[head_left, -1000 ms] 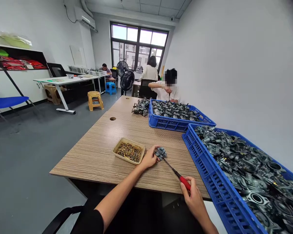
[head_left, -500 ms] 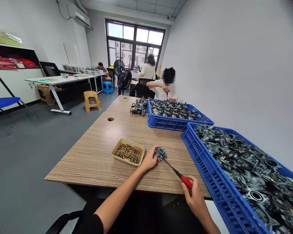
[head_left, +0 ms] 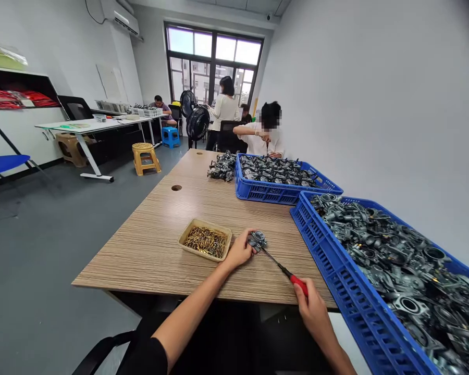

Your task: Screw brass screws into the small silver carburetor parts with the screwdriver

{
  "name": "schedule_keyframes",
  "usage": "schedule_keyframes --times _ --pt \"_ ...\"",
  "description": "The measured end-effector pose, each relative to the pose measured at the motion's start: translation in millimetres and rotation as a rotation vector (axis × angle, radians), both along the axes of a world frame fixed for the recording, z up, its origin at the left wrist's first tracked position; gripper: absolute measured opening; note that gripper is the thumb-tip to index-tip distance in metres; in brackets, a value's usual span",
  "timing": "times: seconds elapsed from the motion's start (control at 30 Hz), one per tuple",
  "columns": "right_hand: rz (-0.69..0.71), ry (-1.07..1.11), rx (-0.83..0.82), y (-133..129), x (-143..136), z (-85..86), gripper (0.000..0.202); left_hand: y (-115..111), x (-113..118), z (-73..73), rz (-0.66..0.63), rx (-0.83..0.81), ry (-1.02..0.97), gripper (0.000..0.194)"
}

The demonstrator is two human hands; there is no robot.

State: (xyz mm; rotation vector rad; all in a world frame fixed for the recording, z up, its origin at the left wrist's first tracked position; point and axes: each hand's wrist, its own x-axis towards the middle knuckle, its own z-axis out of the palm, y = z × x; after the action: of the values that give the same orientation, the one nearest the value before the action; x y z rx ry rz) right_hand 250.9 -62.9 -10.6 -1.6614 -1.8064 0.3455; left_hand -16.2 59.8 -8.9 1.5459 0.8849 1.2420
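My left hand (head_left: 240, 249) grips a small grey metal casting (head_left: 258, 239) just above the wooden table, with its fingers around the casting's left side. In my right hand (head_left: 311, 307) is the red handle of a screwdriver (head_left: 298, 285). The screwdriver's dark shaft slants up and left, and its tip meets the lower side of the casting; the exact contact point is too small to make out. Left of my left hand sits a beige tray (head_left: 183, 248) filled with small brass-coloured parts (head_left: 205, 240).
A blue crate (head_left: 346, 281) of metal castings stands along the right. Beyond it are another blue crate (head_left: 266, 195) and a loose pile of castings (head_left: 222, 166) on the table (head_left: 140, 250). A person (head_left: 271, 130) works at the far end.
My right hand's fingers have closed further around the red handle. The casting and my left hand stay nearly in place. The camera view has shifted slightly.
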Motion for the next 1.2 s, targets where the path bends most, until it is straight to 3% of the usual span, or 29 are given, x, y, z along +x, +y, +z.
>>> schedule_keyframes --times 0.23,0.4,0.57,0.73,0.9,1.1,1.2 --pt "0.006 0.021 0.045 -1.4 -3.1 1.4 0.038 -1.9 -0.8 3.3 0.001 -0.016 0.009 0.052" --pt "0.003 -0.021 -0.062 -1.6 -2.6 1.5 0.036 -0.3 -0.5 0.1 0.004 -0.012 0.012 0.053" --pt "0.015 0.0 0.023 -2.5 -4.7 4.7 0.036 0.4 -0.3 -1.3 0.006 -0.005 0.002 0.052" --pt "0.029 -0.08 -0.033 -2.7 -4.5 4.1 0.036 -0.6 -0.4 0.2 0.001 -0.012 -0.004 0.054" --pt "0.022 -0.032 0.037 -2.5 -4.0 2.4 0.035 -1.7 -1.6 1.5 -0.004 -0.015 0.002 0.055" --pt "0.027 -0.089 -0.053 -3.5 -6.8 6.8 0.038 -3.0 -2.4 4.2 0.0 -0.017 0.008 0.055" --pt "0.04 -0.038 0.015 -4.0 -7.5 7.0 0.036 -4.5 -2.8 7.4 0.001 -0.021 0.002 0.056"
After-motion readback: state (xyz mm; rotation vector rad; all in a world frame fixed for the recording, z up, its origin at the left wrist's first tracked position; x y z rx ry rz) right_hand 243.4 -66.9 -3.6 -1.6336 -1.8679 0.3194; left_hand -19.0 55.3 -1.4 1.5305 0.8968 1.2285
